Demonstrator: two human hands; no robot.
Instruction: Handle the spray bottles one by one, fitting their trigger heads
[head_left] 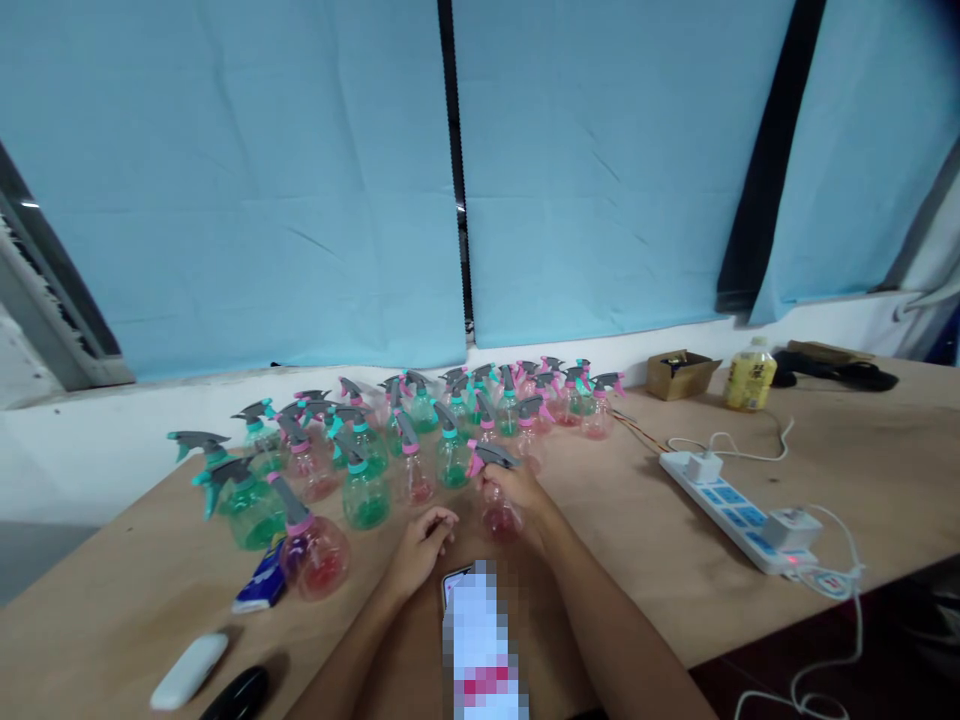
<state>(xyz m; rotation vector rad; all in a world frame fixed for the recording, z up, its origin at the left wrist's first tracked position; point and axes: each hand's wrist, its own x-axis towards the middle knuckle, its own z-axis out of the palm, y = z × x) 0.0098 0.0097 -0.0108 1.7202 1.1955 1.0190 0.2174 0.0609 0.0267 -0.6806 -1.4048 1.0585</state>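
Observation:
My right hand (511,486) is wrapped round the neck of a clear pink spray bottle (501,522), just under its grey and pink trigger head. The bottle looks upright; whether its base touches the table I cannot tell. My left hand (421,548) is low over the table to the left of that bottle, its fingers loosely curled and apart with nothing visible in them. Beyond both hands stand many spray bottles, among them a green one (367,498) and a pink one (417,474). Nearer on the left is another pink spray bottle (324,560). A phone (459,576), mostly blurred out, lies between my forearms.
A blue packet (262,578), a white case (189,672) and a black object (237,694) lie at the left front. On the right are a power strip (731,512) with plugs and cables, a cardboard box (681,378) and a yellow-labelled bottle (750,378). Blue curtains (600,170) hang behind.

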